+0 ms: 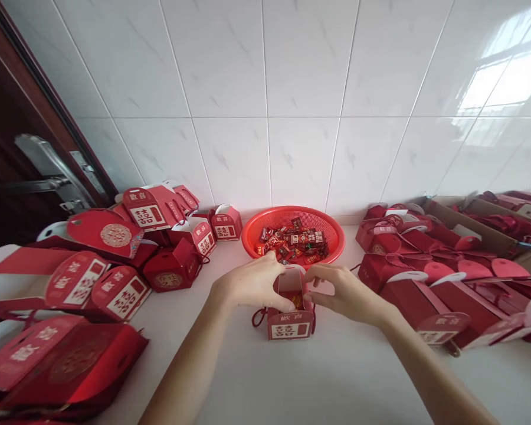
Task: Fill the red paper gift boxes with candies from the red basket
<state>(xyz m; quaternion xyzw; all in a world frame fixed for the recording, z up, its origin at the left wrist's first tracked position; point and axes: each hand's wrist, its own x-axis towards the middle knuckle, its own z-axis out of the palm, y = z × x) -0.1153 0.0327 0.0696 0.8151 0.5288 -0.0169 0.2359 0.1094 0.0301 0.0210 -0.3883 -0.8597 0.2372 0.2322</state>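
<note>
A small red gift box (pixel 291 329) with a white label stands on the white surface in front of me, its top open and some yellow-wrapped pieces showing inside. My left hand (pixel 252 282) is at the box's left side, thumb reaching over the opening, fingertips hidden behind it. At the right side, my right hand (pixel 343 290) has its thumb and fingers curved apart near the rim, with nothing visible between them. A red cord loop lies left of the box. Just behind it sits a red plastic basket (pixel 249 233) holding wrapped sweets (pixel 303 238).
Red gift boxes (pixel 168 268) are piled on the left, some with open tops. More red boxes (pixel 425 304) stand in rows on the right, beside cardboard cartons (pixel 451 221). A tiled wall (pixel 310 159) rises behind; a door handle (pixel 48 177) is at the left.
</note>
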